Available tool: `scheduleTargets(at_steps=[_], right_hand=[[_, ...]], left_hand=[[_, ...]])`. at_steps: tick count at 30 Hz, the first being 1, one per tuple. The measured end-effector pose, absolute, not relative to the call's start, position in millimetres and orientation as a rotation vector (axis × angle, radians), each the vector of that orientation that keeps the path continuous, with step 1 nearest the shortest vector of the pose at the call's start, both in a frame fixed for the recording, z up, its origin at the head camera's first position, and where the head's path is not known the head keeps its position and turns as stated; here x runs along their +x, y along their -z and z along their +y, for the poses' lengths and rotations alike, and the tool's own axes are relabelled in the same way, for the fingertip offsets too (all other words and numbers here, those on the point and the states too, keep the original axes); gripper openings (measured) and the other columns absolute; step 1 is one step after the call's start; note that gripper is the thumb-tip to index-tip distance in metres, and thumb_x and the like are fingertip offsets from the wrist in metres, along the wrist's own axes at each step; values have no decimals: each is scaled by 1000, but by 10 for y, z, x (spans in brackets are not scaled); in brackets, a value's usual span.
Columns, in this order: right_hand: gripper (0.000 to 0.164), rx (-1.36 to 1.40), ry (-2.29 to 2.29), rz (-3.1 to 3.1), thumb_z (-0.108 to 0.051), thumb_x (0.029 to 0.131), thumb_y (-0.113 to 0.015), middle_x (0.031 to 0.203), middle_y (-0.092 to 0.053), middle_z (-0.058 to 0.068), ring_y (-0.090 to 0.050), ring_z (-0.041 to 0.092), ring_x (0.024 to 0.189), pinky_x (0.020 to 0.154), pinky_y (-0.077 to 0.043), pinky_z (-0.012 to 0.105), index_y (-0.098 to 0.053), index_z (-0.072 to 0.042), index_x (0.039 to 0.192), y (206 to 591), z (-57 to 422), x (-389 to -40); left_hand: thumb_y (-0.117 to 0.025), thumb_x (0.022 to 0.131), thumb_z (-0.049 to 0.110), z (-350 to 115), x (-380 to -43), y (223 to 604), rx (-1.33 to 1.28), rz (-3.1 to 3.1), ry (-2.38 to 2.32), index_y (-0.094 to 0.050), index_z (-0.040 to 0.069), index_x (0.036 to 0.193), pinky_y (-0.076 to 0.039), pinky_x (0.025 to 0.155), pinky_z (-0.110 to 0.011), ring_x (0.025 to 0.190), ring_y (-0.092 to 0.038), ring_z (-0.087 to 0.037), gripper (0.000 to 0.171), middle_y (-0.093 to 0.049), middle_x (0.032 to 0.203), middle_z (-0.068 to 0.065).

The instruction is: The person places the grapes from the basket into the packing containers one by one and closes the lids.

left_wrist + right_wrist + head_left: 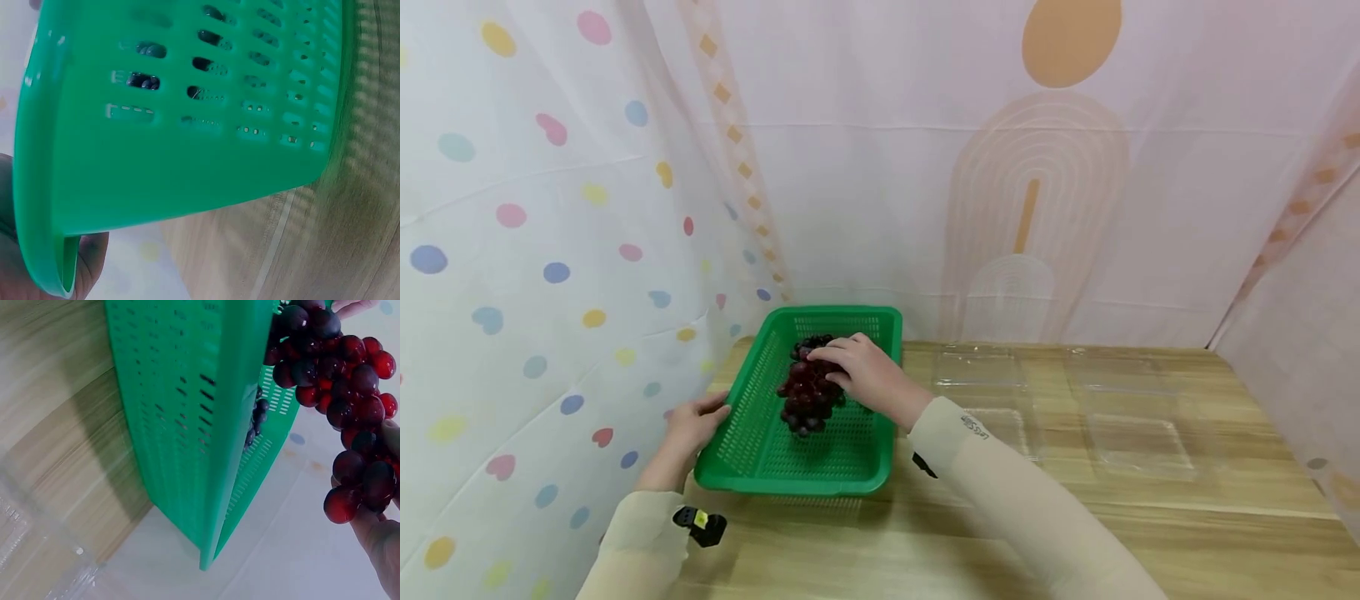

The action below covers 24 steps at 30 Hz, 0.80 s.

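Note:
A green plastic basket [790, 485] with slotted walls stands on the left part of the table. My left hand [688, 429] grips its left rim, with fingers on both sides of the rim in the left wrist view. Over the basket, my right hand [874, 377] holds a bunch of dark red grapes [350, 381] between thumb and fingers. The held bunch hangs above rim height in the right wrist view. Darker grapes [255, 419] lie lower, inside the basket, partly hidden by its near wall.
Two clear plastic containers [1000, 425] [1138, 442] with lids raised at the back stand to the right of the basket on the wooden table [1000, 542]. Patterned curtains [865, 208] hang right behind the table and along its left side.

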State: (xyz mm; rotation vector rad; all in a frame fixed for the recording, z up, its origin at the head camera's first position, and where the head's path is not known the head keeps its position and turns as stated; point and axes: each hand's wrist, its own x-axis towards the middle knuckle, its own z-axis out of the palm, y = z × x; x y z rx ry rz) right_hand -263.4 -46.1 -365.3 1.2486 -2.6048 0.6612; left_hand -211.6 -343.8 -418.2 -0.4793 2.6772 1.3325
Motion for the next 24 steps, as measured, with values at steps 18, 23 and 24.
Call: scheduleTargets(at_steps=[18,23,24], right_hand=[[37,1119,-832,-2402,-18,91,-63,125,-61,-2,-53,18,112,94,-45,32,-60,-23,128,3610,-95,-2643],[37,1071,-927,-2352,-17,91,-63,126,-60,-2,-52,19,114,95,-46,33,-60,-22,127,3564,76,-2637],[37,1062,-947,-2334,-16,91,-63,126,-61,-1,-52,20,114,96,-45,34,-61,-21,127,3557,111,-2641]], left_hand=[[-42,102,25,-3500,-2107,4182,-472,2655,-1354,-31,4,147,-47,91,-43,123,-44,-41,51,-34,145,-28],[-41,102,25,-3526,-2105,4192,-448,2674,-1342,-30,2,147,-46,93,-44,124,-44,-41,51,-34,145,-29],[-41,102,24,-3528,-2105,4191,-445,2676,-1339,-30,2,147,-46,94,-44,124,-44,-41,51,-34,145,-29]])
